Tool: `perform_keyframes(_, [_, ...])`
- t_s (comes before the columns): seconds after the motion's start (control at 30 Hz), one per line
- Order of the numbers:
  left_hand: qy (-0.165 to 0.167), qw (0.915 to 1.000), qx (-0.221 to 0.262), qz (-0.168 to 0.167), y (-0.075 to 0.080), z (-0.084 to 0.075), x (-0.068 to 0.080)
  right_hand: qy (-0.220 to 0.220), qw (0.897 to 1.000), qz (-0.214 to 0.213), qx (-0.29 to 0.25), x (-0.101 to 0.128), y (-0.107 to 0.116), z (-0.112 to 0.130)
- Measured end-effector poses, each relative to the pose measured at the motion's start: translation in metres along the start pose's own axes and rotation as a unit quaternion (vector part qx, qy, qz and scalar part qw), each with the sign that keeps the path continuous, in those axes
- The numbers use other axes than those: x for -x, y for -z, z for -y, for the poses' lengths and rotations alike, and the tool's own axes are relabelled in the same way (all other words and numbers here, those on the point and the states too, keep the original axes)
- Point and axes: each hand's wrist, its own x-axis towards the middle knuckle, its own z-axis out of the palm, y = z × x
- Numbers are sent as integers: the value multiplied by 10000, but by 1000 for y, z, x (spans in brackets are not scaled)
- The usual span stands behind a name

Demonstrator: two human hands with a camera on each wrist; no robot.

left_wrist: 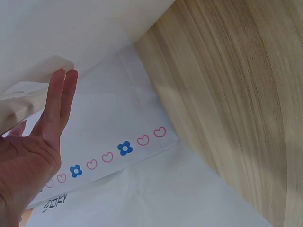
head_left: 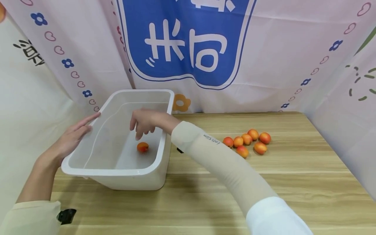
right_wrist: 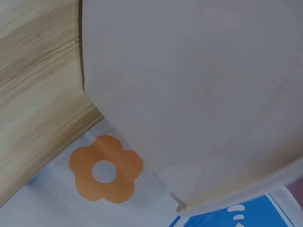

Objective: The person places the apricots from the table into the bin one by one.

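A deep white plastic bin (head_left: 147, 179) stands on the left of the table. Over its inside, in the head view, hangs my right hand (head_left: 145, 120), its fingers pointing loosely down and nothing visible in them. One small orange-red fruit (head_left: 142, 147) lies on the bin floor, below and apart from those fingertips. My left hand (head_left: 71, 138) rests against the bin's left rim with long, straight fingers; the left wrist view shows the fingers (left_wrist: 61, 94) touching the rim's outer side. The right hand's fingers are hidden behind the bin wall (right_wrist: 189, 94) in the right wrist view.
Several more orange-red fruits (head_left: 246, 139) lie loosely grouped on the wooden table (head_left: 264, 186), right of the bin. A printed white curtain (head_left: 279, 58) hangs behind the table. My right forearm, in a beige sleeve (head_left: 223, 163), crosses over the bin's right rim.
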Motion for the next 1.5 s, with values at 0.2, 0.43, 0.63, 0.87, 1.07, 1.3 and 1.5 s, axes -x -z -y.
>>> perform_keyframes(0.2, [23,10000,8,-1,-1,1,0,1332,9887,-641,-237,21,8,-12])
perform_keyframes(0.43, [0,9999,-97,-34,1,2,-1,2540,9531,-1411,-845,70,-1,-34])
perform_keyframes(0.63, [-17,9998,-188,-64,2,4,-2,2983,9274,-1779,-1390,109,-7,-56])
perform_keyframes(0.87, [-44,10000,-14,-17,2,5,-4,3031,9154,-2070,-1652,139,-2,-89])
perform_keyframes(1.07, [-25,10000,7,18,2,6,-3,2248,9325,-2342,-1581,161,0,-122])
perform_keyframes(1.3, [99,9999,21,14,0,5,-1,1536,9501,-2305,-1436,178,-5,-154])
perform_keyframes(1.5, [26,10000,14,64,1,4,-1,852,9640,-2246,-1139,190,-6,-182])
